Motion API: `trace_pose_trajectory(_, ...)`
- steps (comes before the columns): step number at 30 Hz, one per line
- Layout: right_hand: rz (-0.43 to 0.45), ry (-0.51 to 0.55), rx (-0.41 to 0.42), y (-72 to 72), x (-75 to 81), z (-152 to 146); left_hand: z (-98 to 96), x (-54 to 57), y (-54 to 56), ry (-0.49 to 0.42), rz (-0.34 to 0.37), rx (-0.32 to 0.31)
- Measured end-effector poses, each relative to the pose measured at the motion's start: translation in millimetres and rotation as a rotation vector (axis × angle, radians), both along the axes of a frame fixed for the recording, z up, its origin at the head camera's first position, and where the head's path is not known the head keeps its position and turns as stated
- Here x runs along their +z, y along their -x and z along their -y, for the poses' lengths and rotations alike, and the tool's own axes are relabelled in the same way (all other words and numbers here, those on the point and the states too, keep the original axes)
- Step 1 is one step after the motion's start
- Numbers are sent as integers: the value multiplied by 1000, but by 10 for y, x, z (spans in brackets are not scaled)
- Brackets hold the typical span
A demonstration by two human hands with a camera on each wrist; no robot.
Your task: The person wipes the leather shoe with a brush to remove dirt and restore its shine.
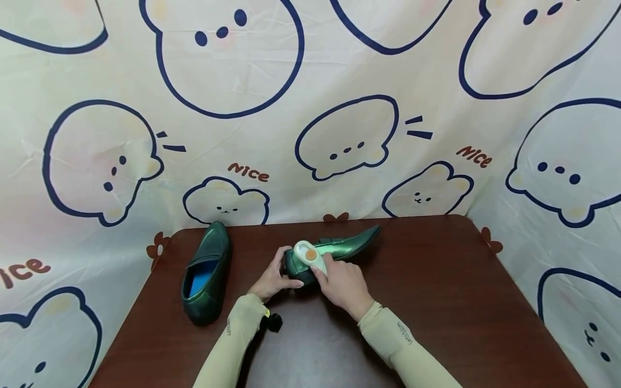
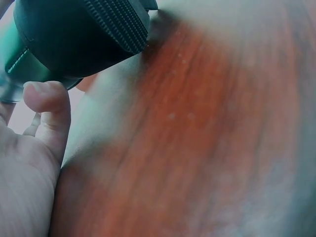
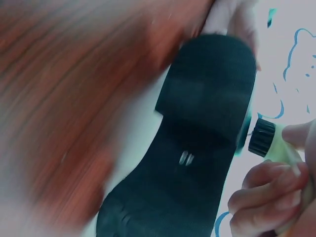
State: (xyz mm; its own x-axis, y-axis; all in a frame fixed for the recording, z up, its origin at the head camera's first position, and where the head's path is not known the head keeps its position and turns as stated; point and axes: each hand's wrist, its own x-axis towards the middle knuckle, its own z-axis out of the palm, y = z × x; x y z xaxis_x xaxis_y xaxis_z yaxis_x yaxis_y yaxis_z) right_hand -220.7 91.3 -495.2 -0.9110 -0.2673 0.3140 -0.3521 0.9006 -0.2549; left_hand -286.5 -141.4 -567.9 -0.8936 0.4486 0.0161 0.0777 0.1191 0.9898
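Note:
A dark green glossy loafer point(image 1: 348, 246) is tipped on its side at the back middle of the table, its toe pointing right. My left hand point(image 1: 271, 279) grips it round the heel, thumb in front. In the right wrist view its black sole point(image 3: 205, 113) faces the camera. My right hand point(image 1: 345, 285) holds a pale green and white handheld device point(image 1: 305, 251) with an orange round spot, close over the shoe's heel end. A black ridged end piece point(image 3: 261, 138) on the device points at the shoe's side. In the left wrist view, my thumb point(image 2: 49, 106) lies against the shoe.
The other green loafer point(image 1: 206, 283), with a blue insole, stands upright on the left of the brown table point(image 1: 461, 323), toe toward the back. A cloth wall point(image 1: 349, 70) printed with cartoon bears closes off the back and both sides.

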Motion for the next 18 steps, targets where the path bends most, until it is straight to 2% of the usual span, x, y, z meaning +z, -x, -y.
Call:
trace_pose_trajectory(7, -34, -50, 52, -23, -17, 271, 26, -31, -21, -18, -19, 6)
trace_pose_trajectory(12, -55, -62, 26, -7, -14, 314, 3, 7, -25, -8, -20, 2)
trace_pose_trajectory(18, -26, -63, 4, 23, -45, 266, -8, 6, -25, -11, -26, 2)
